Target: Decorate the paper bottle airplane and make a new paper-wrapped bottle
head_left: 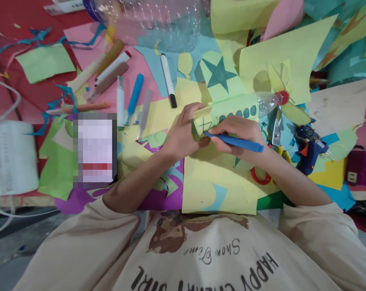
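A small clear plastic bottle [265, 105] with a red cap lies on its side, wrapped in light green and yellow paper [231, 106]. Dark ovals run along the wrap, and blue lines like a figure 4 [205, 124] mark its left end. Around that end curls my left hand [180, 135], steadying the bottle. In my right hand [239, 131] a blue marker [245, 143] is pinched, its tip at the blue lines. Yellow paper fins [281, 81] surround the cap. A green paper star [221, 74] lies just behind the bottle.
Several markers, including a blue one [135, 97] and a white one [169, 81], lie to the left. Red-handled scissors [260, 176] and a dark blue glue gun [310, 155] sit at right. A large clear bottle [158, 20] lies at the back. Paper scraps cover the table.
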Motion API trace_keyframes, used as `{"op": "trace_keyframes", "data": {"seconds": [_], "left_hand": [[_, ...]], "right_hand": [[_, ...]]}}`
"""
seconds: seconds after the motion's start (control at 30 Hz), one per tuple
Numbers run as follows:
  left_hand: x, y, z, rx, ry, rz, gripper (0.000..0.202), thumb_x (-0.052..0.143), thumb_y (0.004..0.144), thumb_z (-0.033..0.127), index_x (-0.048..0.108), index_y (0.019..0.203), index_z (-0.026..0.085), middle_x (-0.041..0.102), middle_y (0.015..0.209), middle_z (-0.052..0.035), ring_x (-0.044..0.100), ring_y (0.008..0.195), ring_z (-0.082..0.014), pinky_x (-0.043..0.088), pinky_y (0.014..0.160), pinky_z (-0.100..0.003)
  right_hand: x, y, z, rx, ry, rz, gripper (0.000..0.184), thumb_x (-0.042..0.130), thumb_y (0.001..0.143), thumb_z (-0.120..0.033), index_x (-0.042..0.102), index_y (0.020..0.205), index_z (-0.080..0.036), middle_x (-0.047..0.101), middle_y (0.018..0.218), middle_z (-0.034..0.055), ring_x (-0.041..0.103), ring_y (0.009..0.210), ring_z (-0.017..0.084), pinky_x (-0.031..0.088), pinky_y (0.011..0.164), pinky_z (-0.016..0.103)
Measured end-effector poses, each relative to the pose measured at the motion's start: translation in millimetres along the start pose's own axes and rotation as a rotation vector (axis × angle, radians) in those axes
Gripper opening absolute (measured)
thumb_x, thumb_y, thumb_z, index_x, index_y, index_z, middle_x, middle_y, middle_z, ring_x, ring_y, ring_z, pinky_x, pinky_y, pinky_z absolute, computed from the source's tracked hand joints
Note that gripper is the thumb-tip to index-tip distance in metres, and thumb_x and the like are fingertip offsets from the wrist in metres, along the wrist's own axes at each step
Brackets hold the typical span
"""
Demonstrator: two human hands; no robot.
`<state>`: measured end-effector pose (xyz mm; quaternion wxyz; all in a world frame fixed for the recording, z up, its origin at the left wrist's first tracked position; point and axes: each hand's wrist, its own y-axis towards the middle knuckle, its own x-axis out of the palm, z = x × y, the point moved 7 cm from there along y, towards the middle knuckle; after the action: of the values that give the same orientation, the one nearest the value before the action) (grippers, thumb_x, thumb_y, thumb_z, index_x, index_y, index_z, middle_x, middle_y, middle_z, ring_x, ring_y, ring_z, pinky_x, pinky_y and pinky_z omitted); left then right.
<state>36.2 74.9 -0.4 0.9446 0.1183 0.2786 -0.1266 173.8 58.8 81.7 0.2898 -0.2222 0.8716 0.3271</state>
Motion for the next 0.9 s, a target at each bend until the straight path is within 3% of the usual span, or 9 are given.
{"op": "trace_keyframes", "data": {"seconds": [0.4,0.6,0.8,0.9], "left_hand": [[0.4,-0.1,-0.6,-0.023,0.032,-0.001,0.076,0.079,0.068,0.046,0.045,0.132,0.023,0.055,0.140,-0.0129,0.056,0.132,-0.0353,0.052,0.107,-0.049],[0.8,-1.3,-2.5,0.029,0.021,0.014,0.070,0.074,0.075,0.050,0.044,0.133,0.024,0.055,0.138,-0.0123,0.055,0.133,-0.0332,0.051,0.108,-0.048],[2.4,-1.6,-0.1,0.060,0.066,0.030,0.062,0.074,0.075,0.042,0.048,0.128,0.023,0.055,0.135,-0.0124,0.056,0.131,-0.0330,0.051,0.108,-0.047],[1.6,-1.2,1.5,0.066,0.075,0.038,0.061,0.074,0.075,0.041,0.048,0.127,0.023,0.056,0.135,-0.0129,0.057,0.130,-0.0330,0.052,0.107,-0.047]], "right_hand": [[5.9,-1.5,-3.7,-0.078,-0.045,-0.024,0.022,0.058,0.096,-0.029,0.065,0.077,-0.021,0.071,0.067,0.0001,0.065,0.062,0.015,0.048,0.060,0.031],[-9.8,2.2,7.4,0.212,0.205,0.070,0.009,0.064,0.089,-0.020,0.067,0.081,-0.022,0.072,0.072,-0.0006,0.064,0.061,0.012,0.050,0.055,0.026],[-7.6,-2.1,14.1,0.254,0.092,0.103,0.015,0.064,0.093,-0.039,0.072,0.094,-0.026,0.075,0.083,0.0013,0.069,0.068,0.016,0.056,0.060,0.029],[-6.4,-2.1,13.5,0.239,0.071,0.083,0.016,0.064,0.094,-0.039,0.072,0.096,-0.025,0.076,0.086,0.0013,0.071,0.072,0.016,0.057,0.063,0.028]]}}
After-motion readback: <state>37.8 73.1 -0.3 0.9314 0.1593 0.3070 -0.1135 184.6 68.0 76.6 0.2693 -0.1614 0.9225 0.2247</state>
